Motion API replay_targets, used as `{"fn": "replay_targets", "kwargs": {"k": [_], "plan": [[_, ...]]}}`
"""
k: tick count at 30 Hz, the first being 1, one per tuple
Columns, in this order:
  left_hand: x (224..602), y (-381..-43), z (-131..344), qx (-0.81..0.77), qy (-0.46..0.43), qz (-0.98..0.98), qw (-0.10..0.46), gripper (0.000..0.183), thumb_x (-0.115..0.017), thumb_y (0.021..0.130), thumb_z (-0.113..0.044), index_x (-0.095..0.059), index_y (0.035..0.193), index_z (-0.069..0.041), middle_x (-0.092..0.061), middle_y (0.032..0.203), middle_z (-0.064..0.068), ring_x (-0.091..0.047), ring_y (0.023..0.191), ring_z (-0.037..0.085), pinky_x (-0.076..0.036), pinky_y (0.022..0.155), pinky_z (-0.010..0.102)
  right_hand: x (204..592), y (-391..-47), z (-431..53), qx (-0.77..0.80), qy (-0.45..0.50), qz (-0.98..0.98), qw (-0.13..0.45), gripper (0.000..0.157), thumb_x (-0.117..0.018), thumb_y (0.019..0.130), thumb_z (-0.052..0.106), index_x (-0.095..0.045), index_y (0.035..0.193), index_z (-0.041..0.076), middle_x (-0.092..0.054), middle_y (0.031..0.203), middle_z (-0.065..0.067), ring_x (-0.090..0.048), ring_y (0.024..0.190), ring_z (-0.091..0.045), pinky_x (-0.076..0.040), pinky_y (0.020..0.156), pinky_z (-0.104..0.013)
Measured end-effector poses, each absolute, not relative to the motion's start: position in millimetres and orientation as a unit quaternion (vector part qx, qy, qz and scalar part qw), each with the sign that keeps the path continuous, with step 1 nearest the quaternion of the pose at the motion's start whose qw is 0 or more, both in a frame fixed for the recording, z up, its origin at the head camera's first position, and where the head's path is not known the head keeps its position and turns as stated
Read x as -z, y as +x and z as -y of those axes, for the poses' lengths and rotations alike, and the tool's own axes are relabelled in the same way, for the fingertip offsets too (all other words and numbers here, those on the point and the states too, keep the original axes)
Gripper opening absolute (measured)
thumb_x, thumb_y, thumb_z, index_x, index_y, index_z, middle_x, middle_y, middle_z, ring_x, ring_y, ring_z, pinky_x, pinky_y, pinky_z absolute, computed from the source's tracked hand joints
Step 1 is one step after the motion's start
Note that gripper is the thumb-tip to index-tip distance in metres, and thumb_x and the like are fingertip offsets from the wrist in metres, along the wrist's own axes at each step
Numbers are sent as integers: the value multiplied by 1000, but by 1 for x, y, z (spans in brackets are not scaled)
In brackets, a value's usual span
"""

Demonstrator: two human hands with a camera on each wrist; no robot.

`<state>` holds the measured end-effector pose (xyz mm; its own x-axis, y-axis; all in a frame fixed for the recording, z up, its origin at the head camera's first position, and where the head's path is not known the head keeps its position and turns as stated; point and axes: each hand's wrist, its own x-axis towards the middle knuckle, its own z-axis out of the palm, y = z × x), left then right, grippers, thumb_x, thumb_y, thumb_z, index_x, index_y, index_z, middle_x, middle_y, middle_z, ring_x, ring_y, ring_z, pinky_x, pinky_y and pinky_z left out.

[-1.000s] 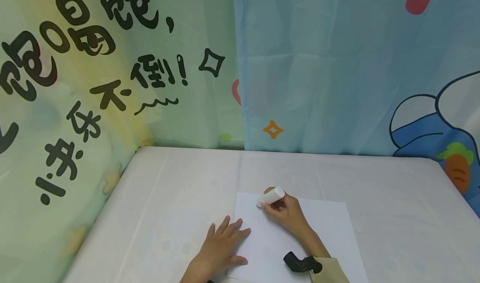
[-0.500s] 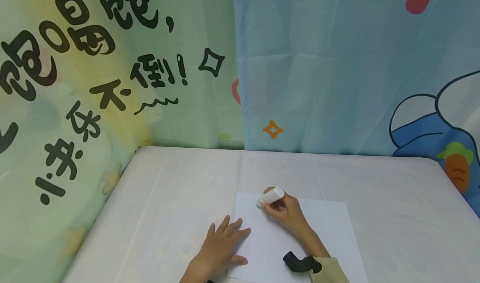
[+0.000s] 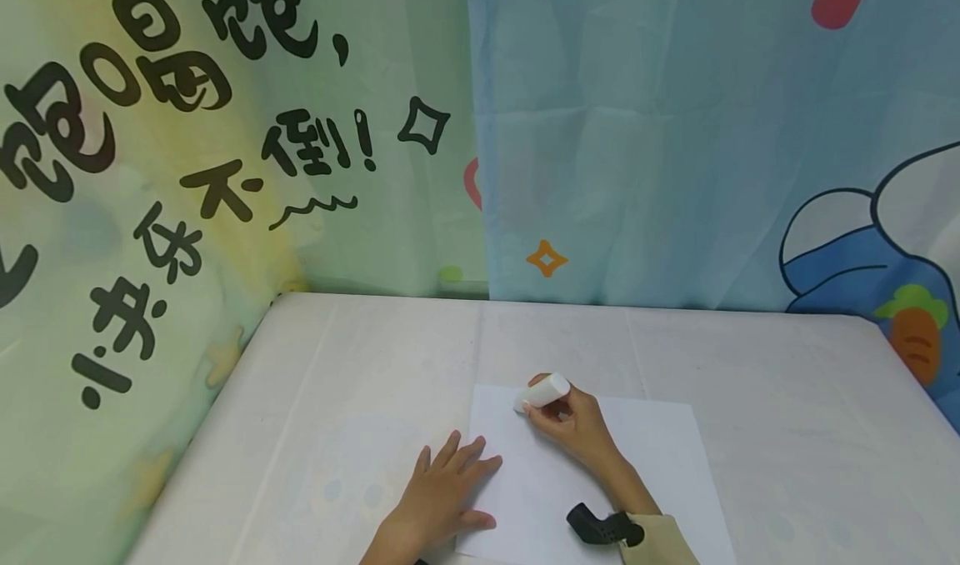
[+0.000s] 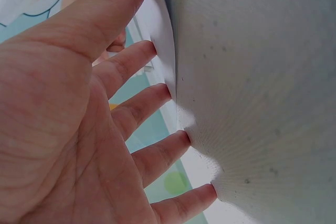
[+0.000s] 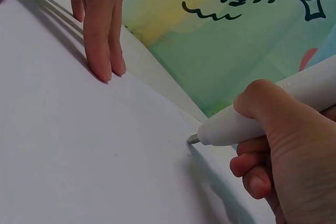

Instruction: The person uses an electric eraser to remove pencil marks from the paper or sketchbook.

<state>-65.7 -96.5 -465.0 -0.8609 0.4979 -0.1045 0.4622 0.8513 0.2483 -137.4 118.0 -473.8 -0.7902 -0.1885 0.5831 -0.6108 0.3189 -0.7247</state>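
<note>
My right hand (image 3: 573, 419) pinches a thick white pen (image 3: 545, 391) with a short metal tip, tilted over the white sheet of paper (image 3: 660, 465). In the right wrist view, the tip of the pen (image 5: 236, 125) is right at the paper's surface, near its far left corner. Thumb and fingers wrap the barrel low down. My left hand (image 3: 442, 494) lies spread along the sheet's left side, some fingertips on the paper (image 5: 105, 129) and others over the tablecloth. From the left wrist, the palm of the left hand (image 4: 79, 124) shows, fingertips pressing down and holding nothing.
A white cloth covers the table (image 3: 360, 365). Behind it hang a green printed curtain (image 3: 390, 240) with black lettering and a blue curtain (image 3: 675, 173). A black wrist-worn device (image 3: 600, 525) sits by the right sleeve (image 3: 660, 540), over the paper.
</note>
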Motion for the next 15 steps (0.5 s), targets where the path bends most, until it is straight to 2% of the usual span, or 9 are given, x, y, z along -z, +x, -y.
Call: {"fn": "replay_targets", "kwargs": {"k": [15], "plan": [[467,-66,97,-107,252,-958,83,70,-68,80,-52,-50,141,-25,-44,151,4,-36,140,36,-37,103,63,475,-139,-118,-526,262,785,198,32,-73,68,-19,-61,97,-13,-67,85,-22,-56,65,-9,-52,54,-27]]}}
